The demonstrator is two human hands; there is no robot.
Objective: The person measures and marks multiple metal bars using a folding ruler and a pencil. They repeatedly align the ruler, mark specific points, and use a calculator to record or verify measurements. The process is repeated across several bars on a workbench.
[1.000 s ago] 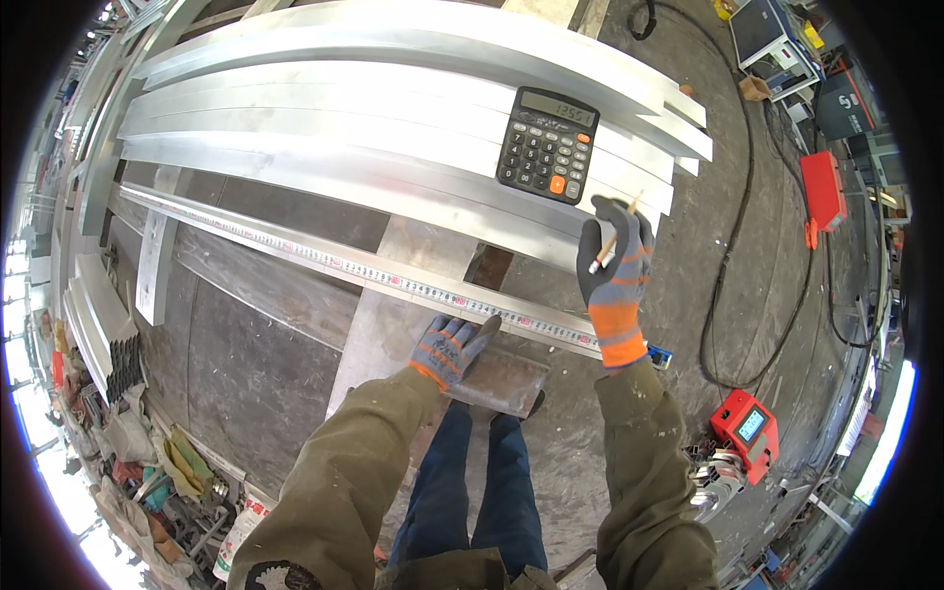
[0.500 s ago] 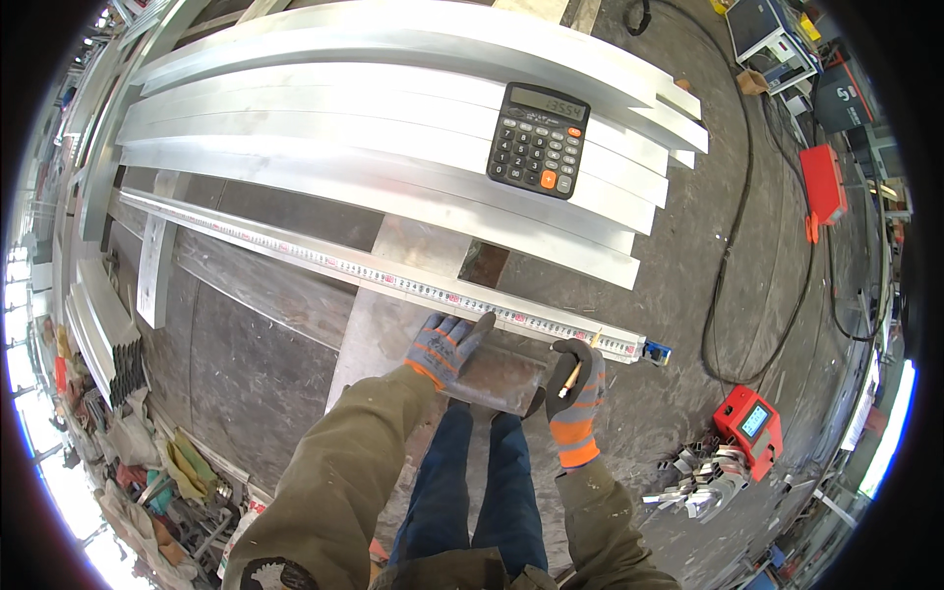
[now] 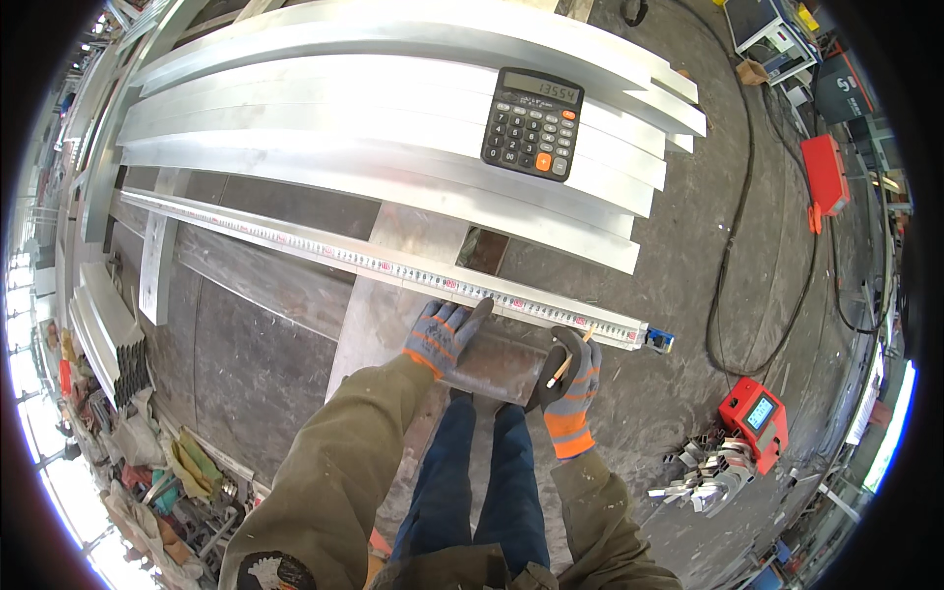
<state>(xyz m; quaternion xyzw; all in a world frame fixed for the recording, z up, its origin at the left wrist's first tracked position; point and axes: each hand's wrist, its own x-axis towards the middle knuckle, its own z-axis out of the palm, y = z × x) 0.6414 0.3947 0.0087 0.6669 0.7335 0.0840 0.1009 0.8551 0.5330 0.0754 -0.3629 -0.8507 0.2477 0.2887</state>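
A measuring tape (image 3: pixel 472 288) is stretched along a long aluminium bar (image 3: pixel 236 218), with a blue piece (image 3: pixel 659 340) at its right end. My left hand (image 3: pixel 440 334), in a grey and orange glove, lies at the bar's near edge, fingers outstretched and thumb apart. My right hand (image 3: pixel 575 379), gloved alike, grips a pencil (image 3: pixel 559 372) near the right part of the tape. The pencil's upper end slants up toward the tape. On the stacked aluminium bars (image 3: pixel 295 118) beyond lies a black calculator (image 3: pixel 533 123).
A metal beam (image 3: pixel 501 369) runs below the bar between my hands. To the right are a red device with a screen (image 3: pixel 752 425), a pile of metal offcuts (image 3: pixel 713 477), a black cable (image 3: pixel 733 236) and a red box (image 3: pixel 824 174). More profiles (image 3: pixel 106 334) are stacked left.
The view has shifted slightly. My right hand with the pencil has moved a little to the left along the tape. My left hand stays at the bar's edge.
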